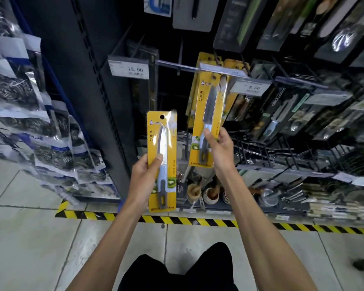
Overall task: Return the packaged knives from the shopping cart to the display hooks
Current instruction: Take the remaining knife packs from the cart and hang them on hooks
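Observation:
My left hand (144, 177) grips a yellow packaged knife (163, 143) upright in front of the shelf, its hang hole at the top. My right hand (218, 147) grips the lower half of a second yellow packaged knife (208, 110), whose top reaches up to the display hook (216, 69) behind a clear price strip. More yellow knife packs (232, 66) hang on that hook behind it. The shopping cart is not in view.
Price tags reading 13.90 (128, 69) and 8.00 (250, 88) stick out from the dark rack. Dark utensil packs (303, 114) hang to the right, bagged steel scourers (29, 114) to the left. Black-and-yellow tape (198, 221) marks the tiled floor below the shelf.

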